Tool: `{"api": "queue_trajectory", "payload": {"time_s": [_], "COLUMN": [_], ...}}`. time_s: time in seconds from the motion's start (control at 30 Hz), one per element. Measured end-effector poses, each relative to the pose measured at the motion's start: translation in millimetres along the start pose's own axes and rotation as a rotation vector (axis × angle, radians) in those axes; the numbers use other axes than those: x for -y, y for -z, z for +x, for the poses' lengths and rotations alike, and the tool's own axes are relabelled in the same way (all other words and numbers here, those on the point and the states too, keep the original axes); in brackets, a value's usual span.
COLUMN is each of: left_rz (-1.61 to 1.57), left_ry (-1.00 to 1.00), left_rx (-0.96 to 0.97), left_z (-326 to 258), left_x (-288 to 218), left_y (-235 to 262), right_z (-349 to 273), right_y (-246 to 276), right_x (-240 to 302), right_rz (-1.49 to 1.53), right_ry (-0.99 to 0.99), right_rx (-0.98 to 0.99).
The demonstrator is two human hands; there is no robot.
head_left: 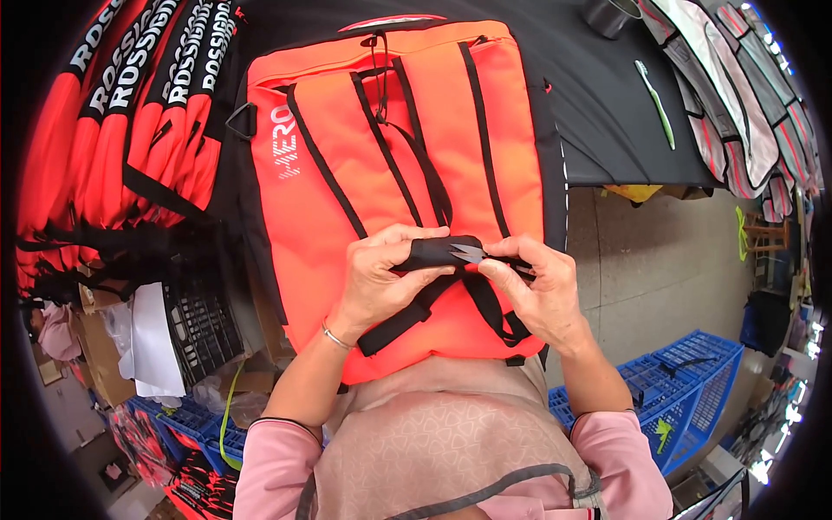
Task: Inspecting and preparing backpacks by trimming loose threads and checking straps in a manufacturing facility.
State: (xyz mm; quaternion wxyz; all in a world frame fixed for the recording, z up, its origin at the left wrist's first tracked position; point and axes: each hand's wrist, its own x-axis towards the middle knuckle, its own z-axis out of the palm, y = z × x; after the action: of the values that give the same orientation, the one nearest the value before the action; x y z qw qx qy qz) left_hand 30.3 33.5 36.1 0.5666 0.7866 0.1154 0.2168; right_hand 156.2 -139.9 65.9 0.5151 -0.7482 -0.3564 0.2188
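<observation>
A bright orange backpack (pixel 329 191) with black trim lies in front of me, its two padded shoulder straps (pixel 455 139) facing up. My left hand (pixel 381 273) pinches a black padded piece (pixel 433 252) that appears joined to the pack's black webbing, fingers on top and thumb below. In my right hand (pixel 542 286) is a pair of small thread snips (pixel 468 253); their grey pointed blades lie across the end of the padded piece. The handles are mostly covered by my right fingers. Below my hands, loose black webbing straps (pixel 490 308) trail over the orange fabric.
Red and black bags (pixel 147 130) are stacked at the left. On the black table, a green and white toothbrush (pixel 656 104) and a dark metal cup (pixel 611 17) lie beyond the pack. Grey bags (pixel 728 87) are piled far right. Blue plastic crates (pixel 693 373) stand lower right.
</observation>
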Motion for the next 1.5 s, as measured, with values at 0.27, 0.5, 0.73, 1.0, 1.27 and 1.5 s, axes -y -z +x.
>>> {"api": "queue_trajectory", "payload": {"time_s": [0.27,0.5,0.73,1.0,1.27,1.5], "left_rz": [0.005,0.018,-0.006,0.028,0.400,-0.531], "left_ry": [0.057,0.039,0.069,0.038,-0.071,0.768], "left_rx": [0.004,0.031,0.087,0.080,0.085,-0.348], "left_z": [0.0,1.4,1.7,-10.8,-66.9,-119.8], "left_x": [-0.8,1.2,2.2,4.5,-15.5,-38.9], "left_y": [1.1,0.9,1.9,-0.7,5.0,4.5], "right_z": [0.0,5.6,5.1,-8.8,-14.0,-35.0], "right_y": [4.3,2.7,5.5,-1.7,18.3,1.3], "right_x": [0.7,-3.9,-9.2,-6.4,-13.7,-20.9], "right_rz": [0.091,-0.001,0.013,-0.016,0.404,0.463], "right_ry": [-0.040,0.031,0.021,0.057,-0.148,-0.243], "right_rx": [0.022,0.041,0.100,0.057,-0.179,-0.141]}}
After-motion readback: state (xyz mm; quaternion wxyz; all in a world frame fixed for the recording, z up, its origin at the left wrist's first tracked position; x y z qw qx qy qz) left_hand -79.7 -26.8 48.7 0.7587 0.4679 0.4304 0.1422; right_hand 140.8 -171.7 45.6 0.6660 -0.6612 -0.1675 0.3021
